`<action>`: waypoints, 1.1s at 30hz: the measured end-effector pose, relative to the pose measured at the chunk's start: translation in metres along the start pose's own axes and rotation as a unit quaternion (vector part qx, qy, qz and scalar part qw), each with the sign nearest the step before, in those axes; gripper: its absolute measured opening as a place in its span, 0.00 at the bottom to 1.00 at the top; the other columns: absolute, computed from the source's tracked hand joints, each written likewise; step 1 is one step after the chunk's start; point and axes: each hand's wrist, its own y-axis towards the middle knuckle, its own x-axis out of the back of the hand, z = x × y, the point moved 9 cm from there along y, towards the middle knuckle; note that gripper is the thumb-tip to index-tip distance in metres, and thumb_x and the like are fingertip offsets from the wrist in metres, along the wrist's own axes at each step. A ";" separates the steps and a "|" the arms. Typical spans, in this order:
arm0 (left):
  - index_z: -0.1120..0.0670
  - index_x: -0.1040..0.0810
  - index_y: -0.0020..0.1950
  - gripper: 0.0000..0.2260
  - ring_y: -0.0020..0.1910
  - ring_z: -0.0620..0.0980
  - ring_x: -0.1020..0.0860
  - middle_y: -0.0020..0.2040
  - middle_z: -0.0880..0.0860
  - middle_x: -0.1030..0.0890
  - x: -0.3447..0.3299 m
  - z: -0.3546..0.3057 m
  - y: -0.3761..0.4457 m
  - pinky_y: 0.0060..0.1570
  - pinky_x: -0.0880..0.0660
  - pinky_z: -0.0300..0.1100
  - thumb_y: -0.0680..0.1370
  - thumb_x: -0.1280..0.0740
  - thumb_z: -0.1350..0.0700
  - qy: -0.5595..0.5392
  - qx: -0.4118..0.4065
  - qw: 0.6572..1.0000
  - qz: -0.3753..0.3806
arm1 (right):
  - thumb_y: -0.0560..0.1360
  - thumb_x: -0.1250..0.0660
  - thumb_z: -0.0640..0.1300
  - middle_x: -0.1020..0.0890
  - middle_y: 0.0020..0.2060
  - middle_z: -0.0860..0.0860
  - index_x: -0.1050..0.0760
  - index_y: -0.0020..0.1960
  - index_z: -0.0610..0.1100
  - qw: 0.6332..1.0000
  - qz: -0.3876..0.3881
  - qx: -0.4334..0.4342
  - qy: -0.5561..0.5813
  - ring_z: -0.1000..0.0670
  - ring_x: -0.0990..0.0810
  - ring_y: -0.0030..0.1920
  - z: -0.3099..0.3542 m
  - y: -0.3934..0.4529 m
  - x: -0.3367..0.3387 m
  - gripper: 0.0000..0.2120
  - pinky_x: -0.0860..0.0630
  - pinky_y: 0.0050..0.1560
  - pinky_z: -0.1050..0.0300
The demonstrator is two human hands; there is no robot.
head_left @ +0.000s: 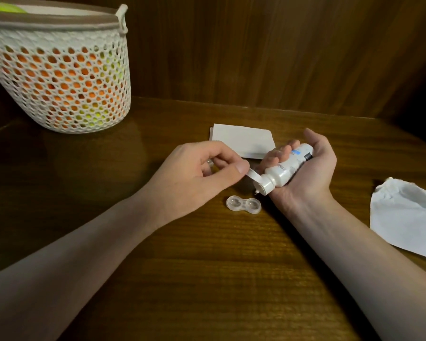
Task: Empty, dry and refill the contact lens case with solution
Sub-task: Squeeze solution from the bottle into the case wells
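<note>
A: Which step now?

B: Refill, I'd say. Right hand (303,168) has fingers curled round the bottle (284,168), tipped so the nozzle aims down-left. Left hand (194,173) pinches the flip cap (252,177) betw. thumb & forefinger; cap's swung open, still hinged on.

A: And the case?

B: Case (243,205) sits flat on the table (207,279), both wells open, just below the nozzle but not under it. Can't tell if the wells are dry or wet.

A: So next?

B: Prob. bring the nozzle over one well, squeeze gently, then the other. Left hand's close; a nudge could slide the case.

A: Anything else about?

B: Folded tissue (242,141) behind the hands, crumpled tissue (406,215) far right, mesh basket (59,77) back left w/ orange & yellow stuff inside. All apart from the case.
</note>
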 end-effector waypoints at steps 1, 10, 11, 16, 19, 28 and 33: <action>0.49 0.15 0.59 0.10 0.31 0.45 0.26 0.32 0.32 0.21 -0.001 0.000 0.000 0.39 0.19 0.65 0.82 0.29 0.47 -0.005 -0.004 1.000 0.002 | 0.73 0.26 0.53 0.25 0.29 0.51 0.24 0.31 0.45 1.000 0.003 0.003 -0.005 0.52 0.26 0.26 0.000 0.000 -0.001 0.17 0.26 0.28 0.59; 0.50 0.14 0.55 0.07 0.26 0.47 0.30 0.33 0.35 0.19 -0.004 -0.001 0.000 0.26 0.34 0.46 0.80 0.26 0.49 -0.008 -0.038 0.999 0.014 | 0.75 0.29 0.53 0.26 0.30 0.51 0.26 0.32 0.46 0.999 0.026 0.004 -0.035 0.53 0.27 0.25 -0.001 -0.004 -0.006 0.17 0.27 0.26 0.60; 0.50 0.14 0.55 0.07 0.25 0.46 0.30 0.32 0.35 0.19 -0.005 -0.001 0.000 0.25 0.35 0.45 0.79 0.26 0.49 -0.007 -0.040 0.999 0.017 | 0.76 0.29 0.53 0.26 0.30 0.51 0.26 0.33 0.46 0.999 0.025 0.004 -0.036 0.53 0.27 0.25 -0.001 -0.004 -0.006 0.17 0.27 0.26 0.60; 0.50 0.13 0.54 0.07 0.25 0.45 0.30 0.32 0.36 0.19 -0.006 0.000 0.000 0.26 0.35 0.46 0.79 0.25 0.49 -0.002 -0.045 0.999 0.022 | 0.76 0.30 0.53 0.27 0.31 0.52 0.27 0.32 0.46 0.999 0.029 0.002 -0.046 0.53 0.29 0.26 -0.002 -0.006 -0.009 0.18 0.28 0.26 0.60; 0.51 0.13 0.55 0.08 0.25 0.44 0.31 0.31 0.36 0.19 -0.006 0.001 0.001 0.26 0.35 0.46 0.79 0.25 0.49 -0.005 -0.043 0.999 0.026 | 0.76 0.30 0.53 0.27 0.31 0.52 0.27 0.32 0.46 0.999 0.031 -0.002 -0.044 0.53 0.29 0.26 -0.002 -0.006 -0.009 0.18 0.28 0.26 0.60; 0.52 0.14 0.56 0.08 0.25 0.44 0.31 0.31 0.36 0.19 -0.009 0.001 0.001 0.26 0.36 0.44 0.80 0.25 0.50 -0.009 -0.042 0.998 0.039 | 0.77 0.31 0.53 0.28 0.29 0.51 0.27 0.30 0.45 0.998 0.033 -0.003 -0.051 0.53 0.29 0.24 -0.003 -0.007 -0.012 0.20 0.29 0.25 0.61; 0.52 0.13 0.56 0.07 0.25 0.45 0.31 0.32 0.36 0.19 -0.010 0.002 0.001 0.27 0.35 0.47 0.80 0.26 0.50 -0.012 -0.041 0.998 0.039 | 0.78 0.31 0.53 0.28 0.28 0.51 0.27 0.29 0.45 0.998 0.033 -0.004 -0.053 0.53 0.30 0.23 -0.003 -0.008 -0.013 0.21 0.30 0.24 0.62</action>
